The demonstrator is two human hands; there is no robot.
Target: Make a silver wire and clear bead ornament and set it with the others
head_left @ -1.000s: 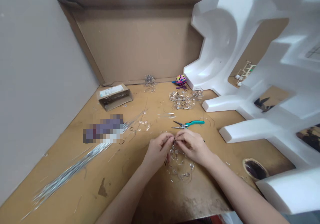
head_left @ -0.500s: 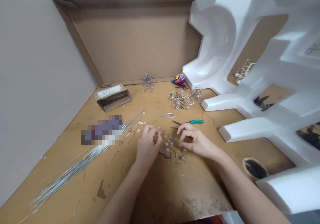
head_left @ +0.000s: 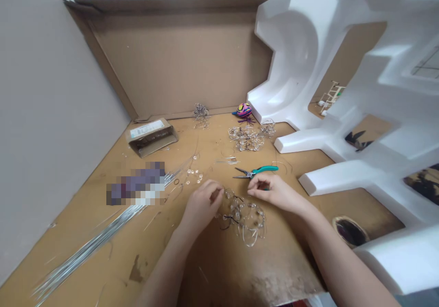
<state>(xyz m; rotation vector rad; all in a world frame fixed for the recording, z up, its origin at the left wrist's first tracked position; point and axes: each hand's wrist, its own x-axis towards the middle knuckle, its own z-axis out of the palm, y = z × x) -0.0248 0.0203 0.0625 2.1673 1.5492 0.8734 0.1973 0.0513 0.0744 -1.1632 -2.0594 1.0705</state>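
Observation:
In front of me is a piece of bent silvery wire loops with clear beads and dark twisted bits [head_left: 242,218]. Thumb and forefinger of my left hand [head_left: 204,204] pinch at its upper left edge, by a small wire loop. My right hand [head_left: 276,193] is at its upper right, a little apart from the loops, with fingertips pressed together; whatever they hold is too small to make out. Just beyond that hand, pliers with teal handles [head_left: 264,169] lie with their jaws apart, partly covered by it. Several clear beads [head_left: 195,174] are scattered past my left hand.
A bundle of straight wires [head_left: 92,243] lies at left beside a blurred purple object [head_left: 137,181]. An open cardboard box [head_left: 152,138] stands behind. More beaded wire pieces [head_left: 246,138] and a colourful ball-like object [head_left: 244,110] are farther back. White foam [head_left: 322,179] borders the right side.
My right hand has come away from the piece, its fingers drawing together and moving slightly right. The wire piece now sits lower, with its loops more spread out. The pliers' jaws are more exposed.

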